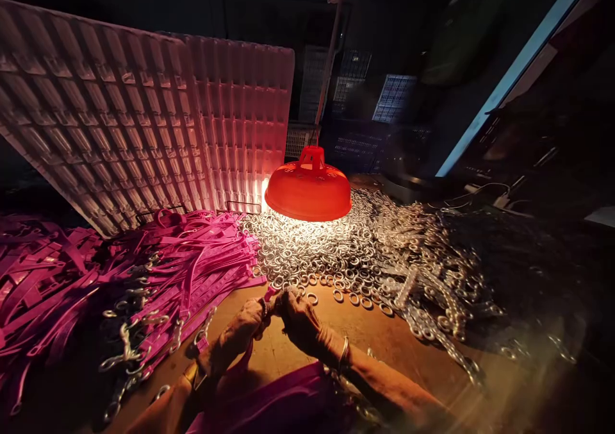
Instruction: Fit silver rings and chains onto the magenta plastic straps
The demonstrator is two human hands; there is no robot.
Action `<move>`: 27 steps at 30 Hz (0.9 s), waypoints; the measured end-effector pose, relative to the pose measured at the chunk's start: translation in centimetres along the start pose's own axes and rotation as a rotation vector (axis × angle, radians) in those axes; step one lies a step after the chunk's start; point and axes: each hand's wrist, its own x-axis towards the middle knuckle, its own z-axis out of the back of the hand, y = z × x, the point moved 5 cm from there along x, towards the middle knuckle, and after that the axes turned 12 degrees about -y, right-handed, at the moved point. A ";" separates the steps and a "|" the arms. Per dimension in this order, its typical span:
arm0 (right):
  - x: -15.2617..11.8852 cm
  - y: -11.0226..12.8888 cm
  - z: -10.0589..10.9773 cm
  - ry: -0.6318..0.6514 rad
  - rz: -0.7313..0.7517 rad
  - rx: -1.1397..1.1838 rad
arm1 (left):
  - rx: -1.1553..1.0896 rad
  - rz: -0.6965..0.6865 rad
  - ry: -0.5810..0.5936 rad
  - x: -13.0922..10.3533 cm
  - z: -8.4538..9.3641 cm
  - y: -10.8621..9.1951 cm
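From my remote post I look down through the head camera onto a wooden table (283,347) in a dark room, lit by a hanging red lamp (310,190) at twelve o'clock. At the centre, both hands meet, fingertips close together. The left hand (245,322) is closed around a pink strap (243,360), whose length hangs down toward six o'clock. The right hand (307,325) has its fingers bent in beside the left's; I cannot tell whether they grip anything, as the knuckles hide the contact.

I judge the step in hand to be close fingertip work at one end of the strap. From here, the next move calls for a steady left hold and a small, controlled motion of the right fingertips, with the hidden end brought into view.

At ten o'clock lies a heap of pink straps (211,254); at one o'clock, a bright pile of metal rings (331,248), a few loose near the right hand. Linked chains (446,293) spread toward three o'clock. Ridged translucent panels (240,107) stand at eleven, and more pink material (278,402) lies at six.
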 end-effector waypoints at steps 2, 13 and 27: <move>0.6 0.4 -0.1 0.049 0.029 0.057 | 0.017 0.080 -0.047 -0.5 0.2 0.3; 6.8 -5.8 4.6 -0.145 -0.674 0.842 | -0.375 -0.130 -0.072 -0.5 -1.2 -0.6; 1.7 -3.2 0.8 -0.024 -0.452 0.402 | -0.437 -0.091 0.021 -2.3 -1.7 -2.0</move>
